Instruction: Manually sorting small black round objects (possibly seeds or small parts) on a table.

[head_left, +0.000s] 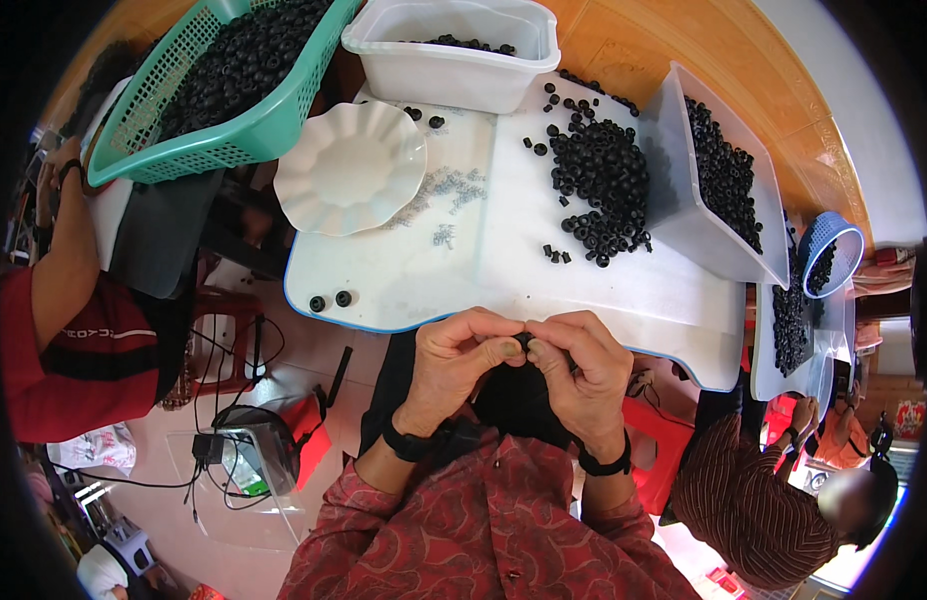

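My left hand [451, 362] and my right hand [588, 372] meet at the table's front edge. Thumbs and fingertips of both pinch a small black round part [525, 341]; the fingers cover much of it, so its exact kind cannot be made out. Left of my hands, two black ring-like parts [344, 298] sit near the edge of the white table [404, 290]. Beyond my right hand spreads a loose pile of black parts [604, 175], some round and some shorter cylinders. Small clear pieces [454, 187] lie scattered in the middle.
A white scalloped plate [352, 168] lies at the left. Behind it stand a green basket [219, 150] of black parts and a white tub [454, 75]. A translucent bin [719, 245] and a blue basket [822, 232] are at right. Other people sit on both sides.
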Tool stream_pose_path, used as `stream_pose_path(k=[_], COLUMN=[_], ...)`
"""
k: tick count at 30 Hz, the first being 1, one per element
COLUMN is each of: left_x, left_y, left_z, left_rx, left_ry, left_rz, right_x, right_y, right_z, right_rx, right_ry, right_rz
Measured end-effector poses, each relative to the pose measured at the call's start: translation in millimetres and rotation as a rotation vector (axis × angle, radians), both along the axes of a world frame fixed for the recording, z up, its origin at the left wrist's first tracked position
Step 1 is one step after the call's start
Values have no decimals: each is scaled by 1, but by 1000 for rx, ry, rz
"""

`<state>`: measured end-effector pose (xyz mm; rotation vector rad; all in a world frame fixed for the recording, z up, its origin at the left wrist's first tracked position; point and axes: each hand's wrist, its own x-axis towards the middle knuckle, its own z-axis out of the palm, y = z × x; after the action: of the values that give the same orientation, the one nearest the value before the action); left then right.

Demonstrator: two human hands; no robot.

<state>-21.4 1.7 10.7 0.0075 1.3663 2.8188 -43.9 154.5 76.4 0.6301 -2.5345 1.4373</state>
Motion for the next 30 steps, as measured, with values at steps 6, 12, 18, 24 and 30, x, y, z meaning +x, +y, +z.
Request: stream_pose_path(k=[6,12,18,24,30], left_x=[2,1,3,3,5], left_y=[-2,4,14,16,27], left_z=[-4,-12,-21,-7,-4], left_rx=[-26,64,289,373,384], left_ry=[16,-15,-160,-272,-329], left_rz=[-19,-19,6,-18,17], right_x=[1,-1,4,10,12], right_y=[4,5,-3,-7,-13], right_z=[-5,-11,-25,-31,-47], right_rx=[-28,-22,-88,-50,-11], right_ry=[-72,-53,-12,13,117], right_rz=[32,53,38,-2,-166])
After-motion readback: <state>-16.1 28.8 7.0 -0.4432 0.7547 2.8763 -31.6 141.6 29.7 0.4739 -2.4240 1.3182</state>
